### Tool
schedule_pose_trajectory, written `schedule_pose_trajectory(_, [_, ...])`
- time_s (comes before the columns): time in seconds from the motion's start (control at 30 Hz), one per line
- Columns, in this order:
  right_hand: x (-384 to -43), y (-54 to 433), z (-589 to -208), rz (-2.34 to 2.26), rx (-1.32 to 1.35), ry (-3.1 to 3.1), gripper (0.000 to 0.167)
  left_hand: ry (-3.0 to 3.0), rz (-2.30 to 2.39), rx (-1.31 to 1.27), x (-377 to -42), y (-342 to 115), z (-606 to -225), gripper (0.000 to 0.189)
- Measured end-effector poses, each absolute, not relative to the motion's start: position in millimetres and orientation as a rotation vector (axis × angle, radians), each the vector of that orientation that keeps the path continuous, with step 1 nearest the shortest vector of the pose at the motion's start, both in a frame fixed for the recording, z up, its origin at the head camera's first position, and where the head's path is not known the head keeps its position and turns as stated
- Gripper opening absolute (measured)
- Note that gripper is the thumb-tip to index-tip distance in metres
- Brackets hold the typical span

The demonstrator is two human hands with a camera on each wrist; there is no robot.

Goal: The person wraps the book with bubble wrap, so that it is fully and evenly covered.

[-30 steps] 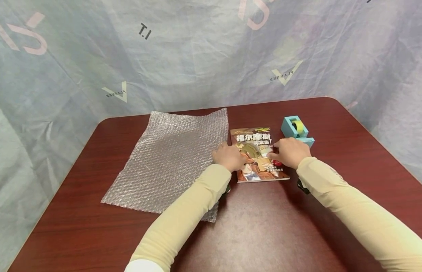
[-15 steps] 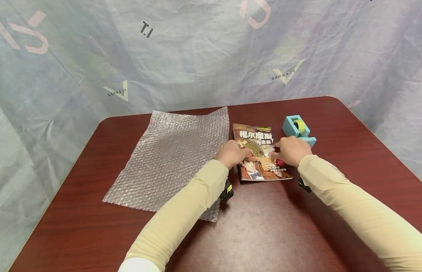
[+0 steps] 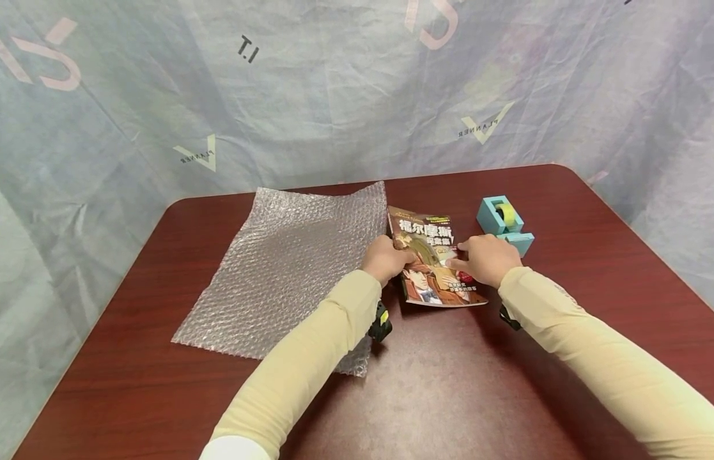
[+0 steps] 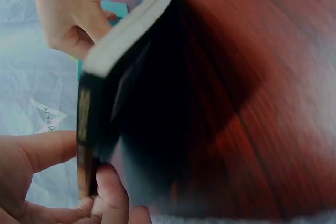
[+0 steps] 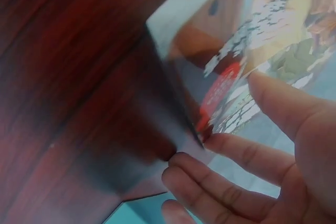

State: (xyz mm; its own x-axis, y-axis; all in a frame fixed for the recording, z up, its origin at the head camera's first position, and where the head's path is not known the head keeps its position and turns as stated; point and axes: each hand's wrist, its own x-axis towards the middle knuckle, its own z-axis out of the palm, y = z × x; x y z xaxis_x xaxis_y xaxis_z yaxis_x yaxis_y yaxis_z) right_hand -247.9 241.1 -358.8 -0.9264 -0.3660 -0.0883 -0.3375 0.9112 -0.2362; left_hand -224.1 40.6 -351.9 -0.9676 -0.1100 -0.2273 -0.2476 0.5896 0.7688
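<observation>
A paperback book [image 3: 443, 281] with a colourful illustrated cover lies between both hands, its left side raised off the dark red table. My left hand [image 3: 385, 259] grips the spine side, thumb over the cover and fingers underneath; the left wrist view shows the book's spine [image 4: 84, 119] and its curved page block. On the opposite side my right hand [image 3: 489, 259] holds the book's edge. Its thumb [image 5: 278, 98] lies on the cover and the index fingertip meets the edge. The other right fingers bend below, close to the tabletop.
A sheet of bubble wrap [image 3: 287, 275] lies flat to the left, partly under the left forearm. Just beyond the right hand stands a light blue tape dispenser [image 3: 493, 218] with a yellow-green roll. Printed grey fabric [image 3: 333, 96] hangs behind the table.
The book's left side has come up from the table, tilting it, and the left hand has closed around that side. Over the last half second the book and both hands shifted slightly left.
</observation>
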Motion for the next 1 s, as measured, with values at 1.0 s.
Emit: schedule_pose_trajectory(1.0, [-263, 258, -359, -1.081, -0.343, 2.488, 0.071, 2.195, 1.834, -0.146, -220, 14, -357, 0.03])
